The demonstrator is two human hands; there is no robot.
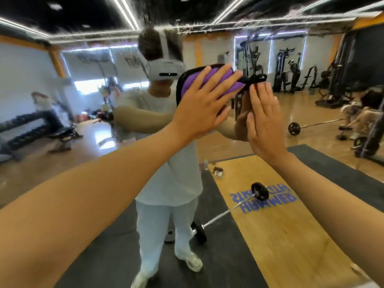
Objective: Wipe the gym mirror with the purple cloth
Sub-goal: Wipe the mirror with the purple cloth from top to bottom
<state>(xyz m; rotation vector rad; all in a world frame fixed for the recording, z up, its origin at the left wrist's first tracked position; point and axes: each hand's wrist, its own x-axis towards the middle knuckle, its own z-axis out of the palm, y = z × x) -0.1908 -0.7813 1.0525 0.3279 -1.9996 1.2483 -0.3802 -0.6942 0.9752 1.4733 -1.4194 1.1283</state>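
Observation:
The gym mirror (pixel 62 96) fills the whole view in front of me and reflects me and the gym. My left hand (pixel 204 102) lies flat with fingers spread on the purple cloth (pixel 188 85), pressing it against the glass at about head height. The cloth has a black edge and a black loop (pixel 257 78) at its right end. My right hand (pixel 265 123) is flat against the mirror just right of the cloth, fingers together and pointing up, its fingertips at the loop. It holds nothing.
All else is reflection: a barbell (pixel 228 210) on a wooden platform (pixel 280 235) with black mats behind me, dumbbell racks (pixel 31 125) at the left, weight machines (pixel 291 69) and another barbell (pixel 311 125) at the right, other people far back.

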